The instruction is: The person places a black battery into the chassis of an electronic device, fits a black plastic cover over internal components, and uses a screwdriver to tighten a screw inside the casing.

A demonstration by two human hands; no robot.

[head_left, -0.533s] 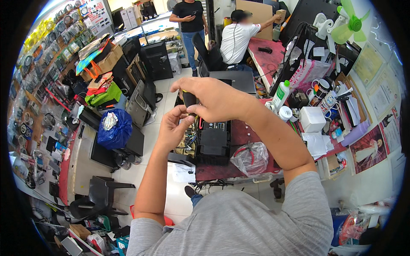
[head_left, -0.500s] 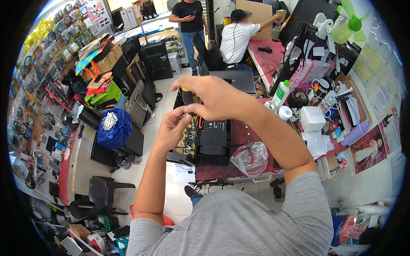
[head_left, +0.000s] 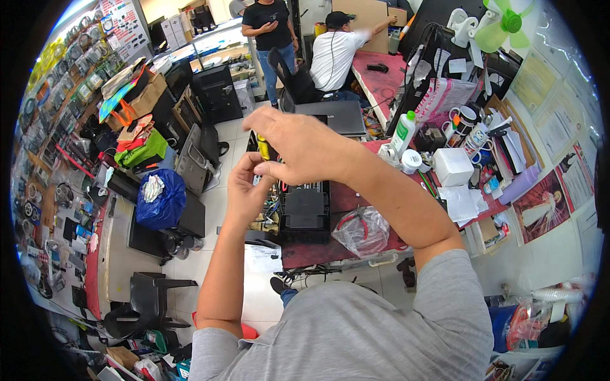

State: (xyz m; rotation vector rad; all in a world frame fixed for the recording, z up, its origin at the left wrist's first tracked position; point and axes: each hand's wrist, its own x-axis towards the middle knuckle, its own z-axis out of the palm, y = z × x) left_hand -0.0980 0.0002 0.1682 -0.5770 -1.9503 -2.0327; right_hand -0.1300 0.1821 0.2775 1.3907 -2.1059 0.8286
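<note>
In front of me, at about the middle of the view, both my hands are raised close together. My right hand [head_left: 302,149] curves over from the right, its fingers around a yellow-and-black handle that looks like a screwdriver's [head_left: 263,147]. The tool's lower end is hidden behind my fingers. My left hand [head_left: 246,188] is pinched just below the handle, thumb near the right thumb; whatever sits in its fingertips is too small or hidden to tell. Beyond and below them stands an opened black boxy device [head_left: 305,213], with loose coloured wires [head_left: 272,206] along its left side.
The red-topped bench [head_left: 346,197] carries a clear plastic bag [head_left: 362,232] with a red-handled tool, a closed laptop [head_left: 330,117], a white box [head_left: 453,166] and a green-capped bottle [head_left: 403,132]. A black chair [head_left: 149,298] stands at left. Two people [head_left: 270,32] are farther off.
The whole view has shifted a little, with the surroundings sliding left. More of the yellow handle now shows between my hands. Both hands stay close together.
</note>
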